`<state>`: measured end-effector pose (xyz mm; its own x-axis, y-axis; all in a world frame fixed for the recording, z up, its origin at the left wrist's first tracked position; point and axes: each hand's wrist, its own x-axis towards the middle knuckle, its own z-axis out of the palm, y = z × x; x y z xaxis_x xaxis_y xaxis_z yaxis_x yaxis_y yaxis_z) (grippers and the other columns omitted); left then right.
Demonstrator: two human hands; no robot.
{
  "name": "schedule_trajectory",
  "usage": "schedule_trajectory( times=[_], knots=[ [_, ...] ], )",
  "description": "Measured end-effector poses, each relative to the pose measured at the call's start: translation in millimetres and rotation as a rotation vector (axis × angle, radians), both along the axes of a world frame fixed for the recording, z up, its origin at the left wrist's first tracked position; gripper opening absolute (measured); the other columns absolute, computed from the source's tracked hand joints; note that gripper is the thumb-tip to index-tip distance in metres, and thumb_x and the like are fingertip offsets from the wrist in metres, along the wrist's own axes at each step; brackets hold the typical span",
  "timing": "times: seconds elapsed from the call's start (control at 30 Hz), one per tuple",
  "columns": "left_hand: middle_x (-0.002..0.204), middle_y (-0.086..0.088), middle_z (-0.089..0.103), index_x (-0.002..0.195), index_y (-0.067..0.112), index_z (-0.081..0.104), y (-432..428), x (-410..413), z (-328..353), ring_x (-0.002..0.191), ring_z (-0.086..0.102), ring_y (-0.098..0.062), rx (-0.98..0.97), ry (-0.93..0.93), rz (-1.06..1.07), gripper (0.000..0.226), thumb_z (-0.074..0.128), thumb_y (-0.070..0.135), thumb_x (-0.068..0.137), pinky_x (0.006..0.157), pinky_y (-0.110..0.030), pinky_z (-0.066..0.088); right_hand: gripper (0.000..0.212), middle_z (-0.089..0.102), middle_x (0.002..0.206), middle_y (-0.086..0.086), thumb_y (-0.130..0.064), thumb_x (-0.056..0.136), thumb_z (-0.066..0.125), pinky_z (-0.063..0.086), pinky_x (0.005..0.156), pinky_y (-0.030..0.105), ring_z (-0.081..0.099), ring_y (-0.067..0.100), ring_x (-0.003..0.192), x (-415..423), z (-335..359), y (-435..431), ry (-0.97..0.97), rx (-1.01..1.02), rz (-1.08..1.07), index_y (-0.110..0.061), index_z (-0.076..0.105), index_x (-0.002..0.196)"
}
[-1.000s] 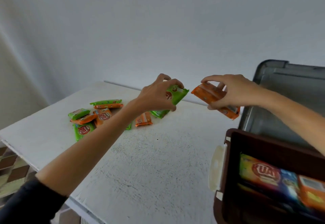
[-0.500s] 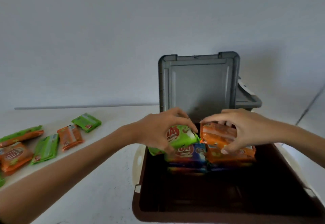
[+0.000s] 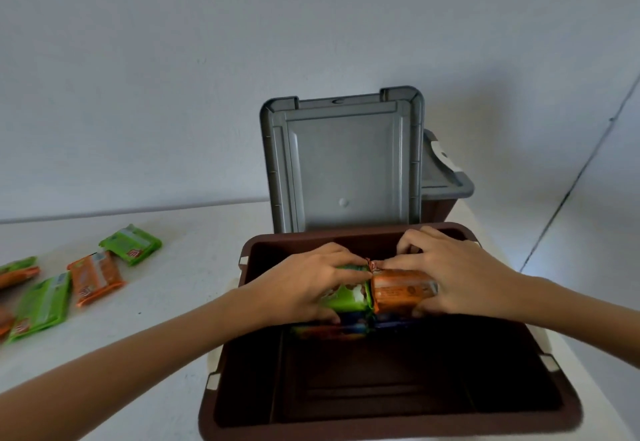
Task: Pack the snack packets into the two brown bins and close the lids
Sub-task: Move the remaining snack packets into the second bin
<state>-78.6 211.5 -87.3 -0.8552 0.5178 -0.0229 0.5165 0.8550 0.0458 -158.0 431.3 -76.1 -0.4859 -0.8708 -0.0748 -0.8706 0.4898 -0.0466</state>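
An open brown bin [image 3: 391, 432] stands in front of me, its grey lid [image 3: 346, 166] upright at the back. Inside, my left hand [image 3: 304, 284] grips a green snack packet [image 3: 349, 300], and my right hand [image 3: 457, 274] grips an orange snack packet [image 3: 401, 290] beside it. Both packets sit on top of a stack of other packets [image 3: 332, 330] at the bin's far end. The near part of the bin floor is bare. A second brown bin [image 3: 440, 206] with its grey lid shut stands behind the open lid, mostly hidden.
Several green and orange packets [image 3: 97, 277] lie loose on the white table [image 3: 173, 302] to the left. A white wall rises behind the table. The table's right edge runs close beside the bins.
Both hands carried their packets from over the table into the bin and lowered them onto the stack inside. My view swung right and down onto the bin.
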Motion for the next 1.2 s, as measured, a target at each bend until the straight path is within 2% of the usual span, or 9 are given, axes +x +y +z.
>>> schedule_trajectory(
  times=[0.17, 0.37, 0.5, 0.7, 0.87, 0.93, 1.0, 1.07, 1.2],
  knots=[
    [0.148, 0.004, 0.034, 0.143, 0.023, 0.034, -3.7, -2.4, -3.3, 0.135, 0.028, -0.010, 0.055, -0.017, 0.012, 0.066, 0.063, 0.035, 0.085, 0.103, -0.016, 0.021, 0.072, 0.037, 0.119, -0.013, -0.051, 0.075, 0.066, 0.043, 0.084, 0.025, 0.036, 0.006, 0.114, -2.7, 0.8, -3.9, 0.034, -0.008, -0.024, -0.045, 0.031, 0.138],
    [0.145, 0.001, 0.038, 0.138, 0.019, 0.042, -5.8, 4.3, -6.9, 0.133, 0.032, -0.011, 0.121, 0.004, 0.028, 0.059, 0.062, 0.034, 0.085, 0.105, -0.019, 0.026, 0.066, 0.042, 0.114, -0.015, -0.064, 0.072, 0.061, 0.043, 0.081, 0.024, 0.041, 0.002, 0.105, -5.7, 0.7, -8.6, 0.014, -0.035, -0.030, -0.043, 0.042, 0.131],
    [0.128, 0.004, 0.052, 0.124, 0.019, 0.057, -14.3, 7.2, 5.3, 0.115, 0.048, -0.004, 0.291, 0.023, 0.072, 0.044, 0.061, 0.039, 0.085, 0.097, -0.022, 0.044, 0.046, 0.051, 0.104, -0.019, -0.062, 0.079, 0.055, 0.044, 0.073, 0.019, 0.051, -0.002, 0.094, -6.6, 14.5, -21.3, -0.048, -0.112, -0.032, -0.045, 0.052, 0.121],
    [0.107, 0.003, 0.062, 0.112, 0.016, 0.065, -55.6, 26.4, 26.9, 0.095, 0.058, -0.004, 0.444, 0.246, 0.194, 0.027, 0.057, 0.028, 0.088, 0.081, -0.018, 0.049, 0.036, 0.056, 0.100, -0.017, -0.049, 0.083, 0.059, 0.049, 0.071, 0.022, 0.055, 0.000, 0.091, 4.1, 36.5, -72.0, -0.064, -0.255, 0.024, -0.044, 0.055, 0.118],
    [0.102, 0.005, 0.062, 0.110, 0.017, 0.066, -114.2, 63.6, 36.7, 0.091, 0.060, -0.005, 0.512, 0.369, 0.444, 0.024, 0.062, 0.021, 0.087, 0.080, -0.018, 0.051, 0.039, 0.054, 0.106, -0.015, -0.048, 0.084, 0.058, 0.045, 0.070, 0.026, 0.054, 0.005, 0.095, 22.8, 44.1, -147.8, -0.100, -0.325, 0.133, -0.045, 0.051, 0.122],
    [0.103, 0.005, 0.061, 0.110, 0.017, 0.066, -142.4, 82.6, 40.7, 0.091, 0.059, -0.003, 0.508, 0.396, 0.561, 0.024, 0.064, 0.018, 0.086, 0.080, -0.015, 0.050, 0.040, 0.054, 0.106, -0.014, -0.045, 0.085, 0.059, 0.046, 0.074, 0.027, 0.053, 0.006, 0.096, 31.5, 44.8, -184.8, -0.129, -0.331, 0.179, -0.044, 0.050, 0.123],
    [0.108, 0.004, 0.061, 0.112, 0.018, 0.064, -173.7, 102.0, 42.2, 0.094, 0.059, -0.005, 0.470, 0.402, 0.701, 0.027, 0.064, 0.018, 0.085, 0.081, -0.018, 0.050, 0.040, 0.054, 0.105, -0.013, -0.043, 0.085, 0.060, 0.046, 0.075, 0.028, 0.054, 0.008, 0.096, 40.5, 43.2, -224.6, -0.143, -0.342, 0.214, -0.042, 0.050, 0.124],
    [0.115, 0.001, 0.059, 0.116, 0.019, 0.061, -209.1, 120.5, 37.4, 0.101, 0.058, -0.011, 0.449, 0.369, 0.870, 0.033, 0.066, 0.020, 0.084, 0.085, -0.026, 0.049, 0.041, 0.053, 0.104, -0.011, -0.041, 0.085, 0.061, 0.045, 0.074, 0.028, 0.054, 0.010, 0.095, 49.0, 39.2, -265.4, -0.153, -0.351, 0.246, -0.040, 0.050, 0.124],
    [0.127, -0.009, 0.047, 0.129, 0.017, 0.049, -279.3, 150.5, 16.3, 0.113, 0.050, -0.022, 0.417, 0.218, 1.205, 0.048, 0.065, 0.025, 0.084, 0.092, -0.030, 0.041, 0.045, 0.054, 0.113, -0.002, -0.037, 0.086, 0.061, 0.041, 0.073, 0.027, 0.052, 0.013, 0.098, 61.0, 25.3, -346.3, -0.153, -0.303, 0.294, -0.034, 0.048, 0.129]
  ],
)
